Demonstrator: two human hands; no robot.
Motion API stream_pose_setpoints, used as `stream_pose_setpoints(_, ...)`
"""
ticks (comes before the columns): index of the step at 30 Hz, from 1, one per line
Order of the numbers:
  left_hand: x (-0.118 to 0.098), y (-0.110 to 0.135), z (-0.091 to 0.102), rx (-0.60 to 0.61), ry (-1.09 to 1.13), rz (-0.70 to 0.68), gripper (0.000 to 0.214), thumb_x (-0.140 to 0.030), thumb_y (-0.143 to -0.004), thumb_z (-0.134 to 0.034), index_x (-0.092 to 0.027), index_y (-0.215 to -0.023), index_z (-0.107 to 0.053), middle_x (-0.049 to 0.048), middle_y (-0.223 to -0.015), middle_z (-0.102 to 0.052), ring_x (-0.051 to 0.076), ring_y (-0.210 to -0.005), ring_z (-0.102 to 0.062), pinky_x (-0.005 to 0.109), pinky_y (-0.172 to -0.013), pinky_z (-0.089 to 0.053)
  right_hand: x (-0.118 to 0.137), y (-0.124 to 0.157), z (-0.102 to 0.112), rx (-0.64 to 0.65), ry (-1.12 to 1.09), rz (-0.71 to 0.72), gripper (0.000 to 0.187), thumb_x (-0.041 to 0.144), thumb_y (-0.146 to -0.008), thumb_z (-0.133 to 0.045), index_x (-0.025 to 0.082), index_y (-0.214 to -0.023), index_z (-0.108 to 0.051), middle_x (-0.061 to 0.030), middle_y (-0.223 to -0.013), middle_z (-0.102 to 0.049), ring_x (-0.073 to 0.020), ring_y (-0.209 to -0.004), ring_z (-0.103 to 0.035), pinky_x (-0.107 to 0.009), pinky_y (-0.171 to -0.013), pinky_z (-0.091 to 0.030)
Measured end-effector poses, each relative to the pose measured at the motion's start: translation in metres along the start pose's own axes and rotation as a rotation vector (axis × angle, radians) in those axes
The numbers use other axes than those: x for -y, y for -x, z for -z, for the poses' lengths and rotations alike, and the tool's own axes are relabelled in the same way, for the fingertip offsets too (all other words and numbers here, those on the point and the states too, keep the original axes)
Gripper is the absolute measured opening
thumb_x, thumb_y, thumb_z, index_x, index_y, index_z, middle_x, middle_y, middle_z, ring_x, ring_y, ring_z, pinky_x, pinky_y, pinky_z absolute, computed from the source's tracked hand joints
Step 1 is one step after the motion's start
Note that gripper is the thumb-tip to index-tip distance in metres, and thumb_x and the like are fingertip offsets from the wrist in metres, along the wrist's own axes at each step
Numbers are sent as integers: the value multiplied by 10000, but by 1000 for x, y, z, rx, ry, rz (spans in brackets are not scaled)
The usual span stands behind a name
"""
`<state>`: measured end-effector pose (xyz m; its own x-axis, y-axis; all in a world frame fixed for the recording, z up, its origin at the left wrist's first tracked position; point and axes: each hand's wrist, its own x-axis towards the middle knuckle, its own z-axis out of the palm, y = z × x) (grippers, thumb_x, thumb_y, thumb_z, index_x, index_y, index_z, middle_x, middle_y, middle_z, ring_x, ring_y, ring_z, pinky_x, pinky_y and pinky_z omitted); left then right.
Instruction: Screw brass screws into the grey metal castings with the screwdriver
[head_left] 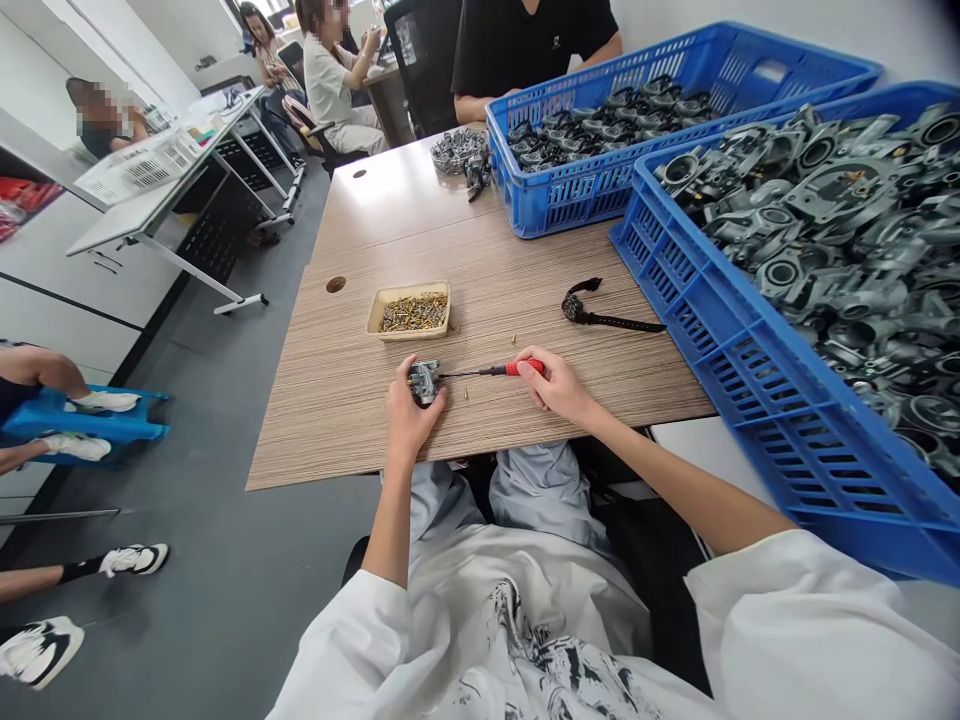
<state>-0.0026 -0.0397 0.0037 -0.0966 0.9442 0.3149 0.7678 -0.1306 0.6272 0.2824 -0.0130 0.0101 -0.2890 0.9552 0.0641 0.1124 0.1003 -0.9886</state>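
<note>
Here left fingers clasp a casting, right fingers a screwdriver; shirt logo unreadable.

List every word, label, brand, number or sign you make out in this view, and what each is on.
No text is legible.
Black shirt: small light mark on the chest, too small to read.
White shirt: dark print, no readable words.
Watch: face too small to read.
Screwdriver and metal part: no readable marking.
</note>
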Motion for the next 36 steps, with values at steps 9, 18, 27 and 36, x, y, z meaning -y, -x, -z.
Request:
stream_pose_setpoints(9, -1, 0, 1, -3, 22, -13, 722, -356, -874, -732, -241, -1515, -420, 129, -1390, -623, 305, -1327, -574, 473, -1154, -421, -1, 0, -1, -9, 72, 13, 329, 554, -1020, -521, 233, -973, -572, 91, -462, -473, -125, -380, -458, -258, -448, -357)
stream_pose_setpoints(18, 0, 0, 1, 8, 21, -12, 732, -351, -872, -728, -244, -1524, -413, 132, -1426, -600, 313, -1346, -554, 483, -1158, -413, -4, 0, -1, -19, 105, 8, 360, 593, -1019, -511, 242, -969, -572, 83, -478, -475, -140, -394, -483, -268, -457, -360)
stream_pose_setpoints(27, 0, 0, 1, 12, 13, -8, 732, -359, -874, -722, -237, -1524, -408, 135, -1380, -623, 310, -1303, -573, 479, -1124, -434, 2, 1, -3, -57, 148, 0, 332, 559, -1013, -520, 243, -936, -586, 67, -503, -483, -154, -441, -501, -281, -500, -377)
stream_pose_setpoints(36, 1, 0, 0, 7, 14, -13, 729, -344, -873, -718, -244, -1524, -405, 128, -1375, -622, 307, -1308, -573, 477, -1133, -433, 4, 1, -4, -80, 182, 14, 346, 563, -1003, -533, 238, -910, -606, 49, -526, -488, -156, -486, -485, -281, -510, -359)
